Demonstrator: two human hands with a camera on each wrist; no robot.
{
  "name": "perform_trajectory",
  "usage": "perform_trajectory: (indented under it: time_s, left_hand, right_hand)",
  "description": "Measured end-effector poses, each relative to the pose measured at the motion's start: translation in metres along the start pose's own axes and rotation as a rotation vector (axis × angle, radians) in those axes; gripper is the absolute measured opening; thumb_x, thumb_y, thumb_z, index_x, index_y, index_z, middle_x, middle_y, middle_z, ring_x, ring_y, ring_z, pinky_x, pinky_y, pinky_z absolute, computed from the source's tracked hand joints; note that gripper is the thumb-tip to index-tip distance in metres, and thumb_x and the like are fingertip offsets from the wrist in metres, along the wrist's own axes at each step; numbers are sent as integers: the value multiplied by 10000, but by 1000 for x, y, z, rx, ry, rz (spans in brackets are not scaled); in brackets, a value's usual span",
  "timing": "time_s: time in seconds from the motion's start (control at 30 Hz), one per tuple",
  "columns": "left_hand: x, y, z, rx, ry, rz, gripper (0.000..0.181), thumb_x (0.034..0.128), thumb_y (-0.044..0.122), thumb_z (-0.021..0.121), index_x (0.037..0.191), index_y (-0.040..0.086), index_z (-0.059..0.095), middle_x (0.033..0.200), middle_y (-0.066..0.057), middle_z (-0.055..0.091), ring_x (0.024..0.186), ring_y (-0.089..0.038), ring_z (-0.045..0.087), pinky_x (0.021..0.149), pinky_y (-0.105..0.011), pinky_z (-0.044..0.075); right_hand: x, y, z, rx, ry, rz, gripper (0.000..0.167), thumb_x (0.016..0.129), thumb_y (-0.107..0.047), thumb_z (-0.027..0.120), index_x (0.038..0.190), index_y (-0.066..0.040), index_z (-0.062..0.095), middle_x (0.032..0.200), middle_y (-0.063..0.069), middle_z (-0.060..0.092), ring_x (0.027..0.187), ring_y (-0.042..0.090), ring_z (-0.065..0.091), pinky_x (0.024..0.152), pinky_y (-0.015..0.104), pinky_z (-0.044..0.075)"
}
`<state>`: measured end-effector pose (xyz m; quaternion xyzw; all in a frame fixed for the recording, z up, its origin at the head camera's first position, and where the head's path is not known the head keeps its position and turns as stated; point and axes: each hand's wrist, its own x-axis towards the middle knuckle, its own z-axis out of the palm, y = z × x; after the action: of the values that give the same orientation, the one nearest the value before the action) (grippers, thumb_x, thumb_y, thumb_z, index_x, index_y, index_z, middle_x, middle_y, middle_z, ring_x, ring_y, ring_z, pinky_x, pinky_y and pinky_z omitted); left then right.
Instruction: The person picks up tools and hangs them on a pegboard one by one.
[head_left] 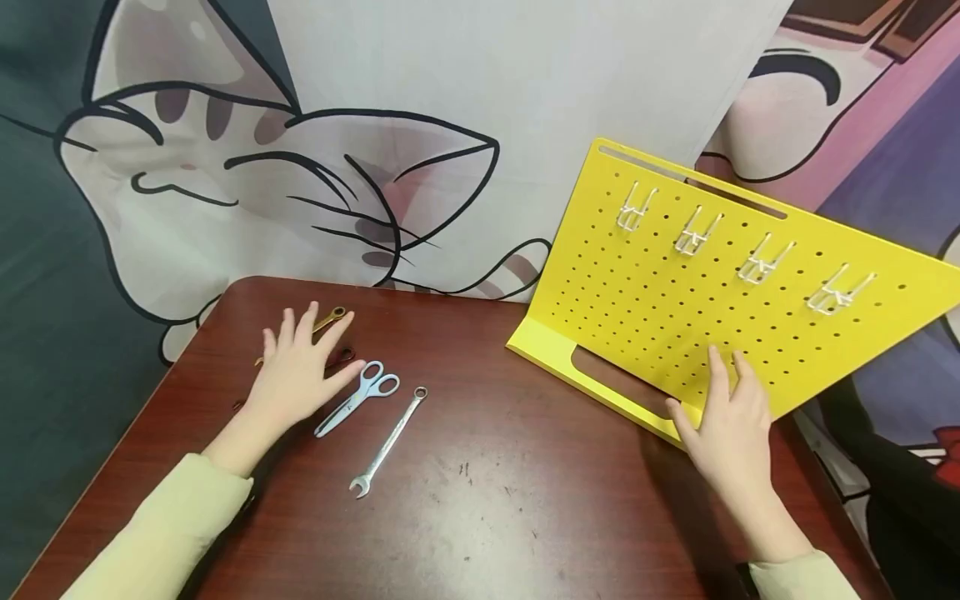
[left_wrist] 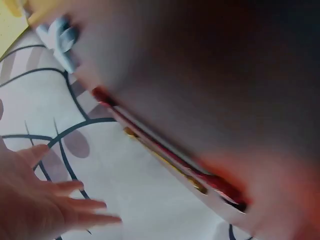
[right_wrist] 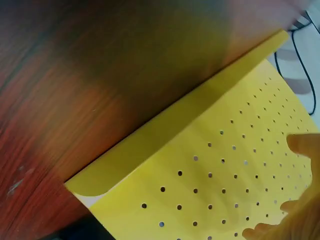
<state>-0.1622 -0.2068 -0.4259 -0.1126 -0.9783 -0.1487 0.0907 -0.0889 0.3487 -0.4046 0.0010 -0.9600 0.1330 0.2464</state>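
Note:
In the head view my left hand (head_left: 295,372), fingers spread, is over a gold wrench (head_left: 330,318) and a dark red wrench (head_left: 341,358), partly covering both. Beside it lie light blue scissors (head_left: 358,400) and a silver wrench (head_left: 390,442). The left wrist view shows the left hand (left_wrist: 45,205) apart from the gold wrench (left_wrist: 165,161) and the red one (left_wrist: 165,150). My right hand (head_left: 731,425), fingers extended, is in front of the yellow pegboard (head_left: 637,283); in the right wrist view the hand (right_wrist: 300,200) holds nothing, and contact with the board (right_wrist: 225,165) is unclear.
Several white hooks (head_left: 690,242) hang in a row across the upper pegboard. The board stands on the right of the brown table (head_left: 465,517). Behind the table hangs a cloth (head_left: 525,83) printed with cartoon cats.

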Motion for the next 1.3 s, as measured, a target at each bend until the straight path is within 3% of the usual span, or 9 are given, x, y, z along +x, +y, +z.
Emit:
perform_trajectory:
  time_s: [0.2,0.43,0.57,0.63,0.8,0.87,1.0,1.17,1.3]
  left_hand:
    - [30,18,-4,-128,-6,67,689,1028,434,656,1615,147,437,1655,-325,352,1536,-575,304,1217,-798,215]
    - [66,47,6,-226,46,143,637,1023,363,690,1563,79,508,1586,-246,495,1486,-444,450,1232,-648,347]
    - [85,67,13,-306,45,171,612,1018,351,705,1535,69,540,1560,-194,540,1481,-397,473,1237,-591,375]
    - [93,77,16,-356,32,167,607,1017,355,707,1533,80,545,1559,-171,547,1485,-376,473,1243,-568,379]
    - [111,101,25,-489,27,144,575,1015,328,718,1521,102,564,1554,-150,559,1464,-342,505,1226,-532,414]
    - [118,109,28,-566,39,138,543,1012,287,731,1497,91,586,1521,-154,587,1424,-338,544,1204,-522,442]
    - [131,124,35,-788,53,109,490,997,182,753,1446,38,617,1438,-185,648,1361,-339,597,1177,-495,486]
    - [147,143,43,-1041,12,48,472,995,84,739,1433,-25,604,1432,-255,643,1364,-386,607,1192,-477,483]
    - [158,158,52,-1165,-15,31,458,990,24,723,1424,-55,602,1429,-290,632,1338,-423,620,1181,-473,493]
  right_hand:
    - [7,-8,-11,106,149,28,827,884,-172,751,1614,-39,388,1559,351,386,1377,610,383,1060,743,347]
    - [20,-11,-18,222,348,35,662,913,-135,719,1532,-32,509,1463,336,508,1366,542,438,1146,656,352]
    - [25,-8,-24,268,444,76,596,918,-133,709,1486,-35,556,1385,340,560,1311,480,488,1162,502,373]
    - [28,-7,-27,288,487,103,551,926,-106,706,1459,-34,587,1355,292,598,1295,314,535,1154,375,377]
    - [32,-3,-36,344,574,173,507,911,-5,706,1413,-24,634,1275,-143,600,1255,-109,453,1108,165,392]
    - [33,-4,-39,360,602,197,482,910,-3,697,1390,-22,651,1278,-156,602,1240,-137,463,1106,151,404]
    - [35,-11,-51,394,652,247,460,921,-33,668,1381,-47,653,1310,46,651,1223,-108,504,1118,171,427]
    - [38,-6,-61,402,683,328,446,944,-75,642,1389,-99,635,1249,-171,565,1229,-71,529,1142,179,431]
    - [39,8,-63,380,689,388,439,961,-98,636,1400,-111,615,1241,-255,491,1246,-70,518,1150,169,414]
